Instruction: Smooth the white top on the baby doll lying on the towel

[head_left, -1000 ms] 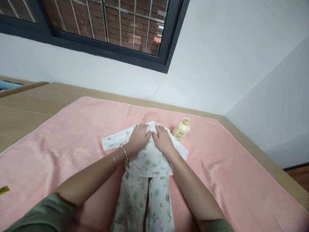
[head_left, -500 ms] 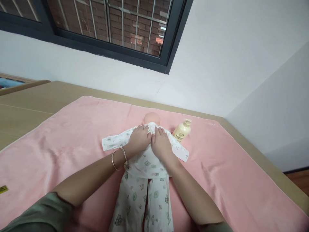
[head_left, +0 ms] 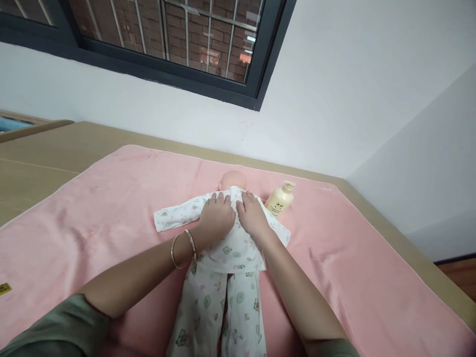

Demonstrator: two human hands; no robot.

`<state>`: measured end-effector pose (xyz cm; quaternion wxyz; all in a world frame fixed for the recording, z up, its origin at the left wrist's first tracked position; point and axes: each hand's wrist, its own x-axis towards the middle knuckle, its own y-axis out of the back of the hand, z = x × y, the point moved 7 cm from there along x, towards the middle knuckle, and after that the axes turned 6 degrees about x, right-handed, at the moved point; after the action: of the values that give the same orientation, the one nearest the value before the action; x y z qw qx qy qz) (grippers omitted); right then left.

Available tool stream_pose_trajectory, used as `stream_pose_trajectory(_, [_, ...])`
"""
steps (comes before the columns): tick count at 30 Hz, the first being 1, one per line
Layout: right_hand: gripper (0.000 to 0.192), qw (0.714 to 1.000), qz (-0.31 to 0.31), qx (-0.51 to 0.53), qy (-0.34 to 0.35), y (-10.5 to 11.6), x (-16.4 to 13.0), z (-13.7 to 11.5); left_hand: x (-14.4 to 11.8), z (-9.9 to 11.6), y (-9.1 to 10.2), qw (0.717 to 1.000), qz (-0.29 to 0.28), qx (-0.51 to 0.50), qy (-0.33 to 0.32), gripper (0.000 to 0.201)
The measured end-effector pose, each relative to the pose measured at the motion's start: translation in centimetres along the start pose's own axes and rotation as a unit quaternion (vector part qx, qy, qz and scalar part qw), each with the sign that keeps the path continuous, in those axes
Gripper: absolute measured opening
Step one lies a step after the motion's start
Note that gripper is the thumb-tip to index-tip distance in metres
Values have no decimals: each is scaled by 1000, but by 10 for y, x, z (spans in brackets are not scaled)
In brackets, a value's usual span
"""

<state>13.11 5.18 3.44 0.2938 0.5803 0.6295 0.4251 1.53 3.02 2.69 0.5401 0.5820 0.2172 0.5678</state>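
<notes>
A baby doll (head_left: 232, 180) lies on a pink blanket (head_left: 122, 198), its bald head toward the wall. It wears a white printed top (head_left: 238, 255) and matching trousers (head_left: 208, 302), with the sleeves spread out to both sides. My left hand (head_left: 217, 215) lies flat on the upper left of the top, fingers extended toward the doll's head. Opposite it, my right hand (head_left: 253, 213) rests on the upper right of the top, also with outstretched fingers. Neither hand grasps anything. Just beyond the right sleeve is a pale yellow pump bottle (head_left: 280, 198).
The blanket covers a wooden surface (head_left: 85, 141) whose far edge meets a white wall (head_left: 208, 131). Above is a dark-framed window (head_left: 167, 64) with bars behind it. A yellow label (head_left: 5, 288) shows at the blanket's left.
Both hands stay on the doll's upper top. My right hand has shifted slightly right and outward, leaving a wider gap between the fingertips. The view has tilted a little.
</notes>
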Motion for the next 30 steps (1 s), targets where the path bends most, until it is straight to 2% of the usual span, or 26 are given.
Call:
stream_pose_trajectory(3, [56,998,-9,-55,26,-2,-19,-22,15,-16,2,999,-40,14,22,30])
stream_pose_trajectory(7, [52,993,-36,-103,45,0,-37,-39,24,-33,2,994,-71,14,88,39])
stream_pose_trajectory(9, [49,995,-33,-84,39,3,-33,-35,19,-28,1,995,-47,40,81,43])
stream_pose_trajectory(11, [49,998,-24,-43,31,5,-21,-24,10,-14,-1,997,-14,60,41,46])
stream_pose_trajectory(14, [58,1000,-22,0,11,4,-2,-1,-5,6,-5,998,14,51,-18,48])
stream_pose_trajectory(17, [67,1000,-20,3,6,2,9,14,-8,10,-2,999,20,33,-19,47])
stream_pose_trajectory(19, [65,1000,-18,-6,15,2,8,14,-3,4,3,1000,14,14,-2,41])
stream_pose_trajectory(22, [58,998,-23,-45,25,2,-4,-1,13,-16,7,999,-9,-25,44,32])
stream_pose_trajectory(26, [49,991,-10,-125,39,8,-24,-28,31,-41,4,992,-38,-82,87,35])
stream_pose_trajectory(30, [45,997,0,-77,14,17,-21,-25,34,-45,-1,992,-62,-73,88,41])
